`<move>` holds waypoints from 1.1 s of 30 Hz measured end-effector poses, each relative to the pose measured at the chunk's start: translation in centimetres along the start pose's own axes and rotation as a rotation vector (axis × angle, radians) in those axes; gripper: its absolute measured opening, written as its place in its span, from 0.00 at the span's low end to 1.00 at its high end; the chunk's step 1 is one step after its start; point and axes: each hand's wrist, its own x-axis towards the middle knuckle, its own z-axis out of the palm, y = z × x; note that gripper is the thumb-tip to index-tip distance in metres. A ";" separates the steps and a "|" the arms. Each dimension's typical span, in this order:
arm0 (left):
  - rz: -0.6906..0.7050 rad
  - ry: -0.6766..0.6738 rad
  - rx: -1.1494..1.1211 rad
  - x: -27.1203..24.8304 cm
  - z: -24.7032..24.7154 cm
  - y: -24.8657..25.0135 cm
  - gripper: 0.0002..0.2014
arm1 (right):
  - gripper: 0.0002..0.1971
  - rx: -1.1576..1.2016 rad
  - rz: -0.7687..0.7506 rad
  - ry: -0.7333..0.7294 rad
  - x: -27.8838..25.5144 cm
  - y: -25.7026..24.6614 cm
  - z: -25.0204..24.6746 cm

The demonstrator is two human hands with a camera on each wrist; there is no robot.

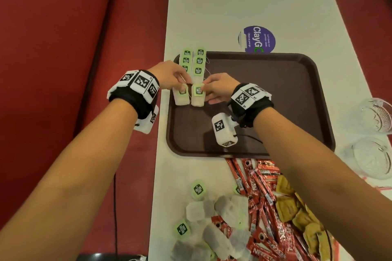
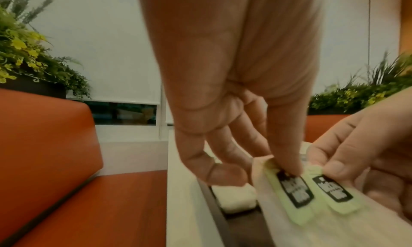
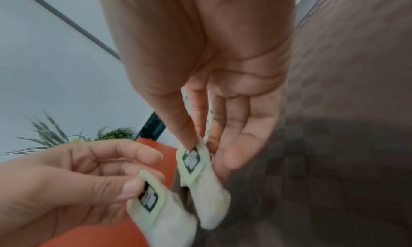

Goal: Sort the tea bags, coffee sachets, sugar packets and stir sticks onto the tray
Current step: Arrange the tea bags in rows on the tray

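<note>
A long white table (image 1: pixel 244 6) runs between two red-orange benches (image 1: pixel 53 70); planters with green foliage (image 2: pixel 26 57) stand behind the seat backs, and a white roller blind (image 2: pixel 100 48) covers the window. A brown tray (image 1: pixel 275 101) sits on the table, just in front of a round purple sticker (image 1: pixel 257 38). Two columns of tea bags (image 1: pixel 194 61) lie at the tray's far left corner. The left hand (image 1: pixel 169 74) pinches the green tag of one tea bag (image 1: pixel 181 96) between thumb and fingers; the right hand (image 1: pixel 218 88) pinches the tag of the adjacent tea bag (image 1: pixel 198 95), remaining fingers loosely extended. Unsorted tea bags (image 1: pixel 212 224), red coffee sachets (image 1: pixel 261 197) and brown sugar packets (image 1: pixel 297 214) lie heaped on the near table. Glass dishes (image 1: pixel 373 133) stand to the right.
</note>
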 end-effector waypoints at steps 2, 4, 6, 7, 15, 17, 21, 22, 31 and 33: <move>-0.005 0.070 0.049 1.2 -0.2 -0.4 0.11 | 0.10 -0.005 -0.002 0.052 1.4 -0.3 0.1; 0.001 0.097 0.070 2.2 -0.3 -0.7 0.12 | 0.09 -0.095 -0.036 0.149 2.4 -0.6 0.1; 0.010 0.120 0.071 3.0 -0.3 -0.8 0.14 | 0.07 -0.169 -0.080 0.241 2.9 -0.9 -0.1; 0.014 0.142 0.077 3.3 -0.4 -0.8 0.14 | 0.07 -0.178 -0.102 0.270 3.2 -1.0 -0.2; 0.030 0.272 0.019 5.0 0.0 -1.3 0.12 | 0.11 -0.036 -0.082 0.339 4.4 -0.3 -0.1; 0.034 0.291 -0.007 5.3 0.2 -1.4 0.12 | 0.11 -0.025 -0.072 0.325 4.5 -0.2 0.0; 0.029 0.288 -0.011 5.7 0.3 -1.4 0.13 | 0.09 -0.019 -0.074 0.317 4.5 -0.3 -0.1; 0.028 0.284 -0.009 5.8 0.3 -1.4 0.13 | 0.09 -0.019 -0.076 0.319 4.5 -0.3 -0.2; 0.027 0.313 -0.008 5.7 0.7 -1.9 0.14 | 0.11 0.000 -0.120 0.373 4.4 0.0 -0.1; 0.026 0.334 0.007 5.5 0.6 -1.9 0.14 | 0.07 -0.009 -0.120 0.375 4.2 -0.1 0.0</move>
